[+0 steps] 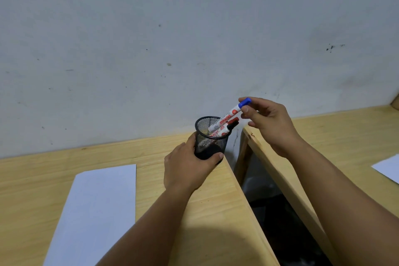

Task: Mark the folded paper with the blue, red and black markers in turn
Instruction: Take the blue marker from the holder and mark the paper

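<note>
Right hand (266, 123) pinches the blue marker (232, 113) at its cap end; the barrel below the pinch slants into the mesh cup (210, 138), which the left hand (187, 168) clasps. Light, rigid, smooth plastic; likely steadier held mid-barrel. Folded paper (97, 211) lies left of both grips.

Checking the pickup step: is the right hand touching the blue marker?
Touching. The head view shows the right hand pinching the blue marker at its cap, with its lower end inside the mesh cup.
</note>
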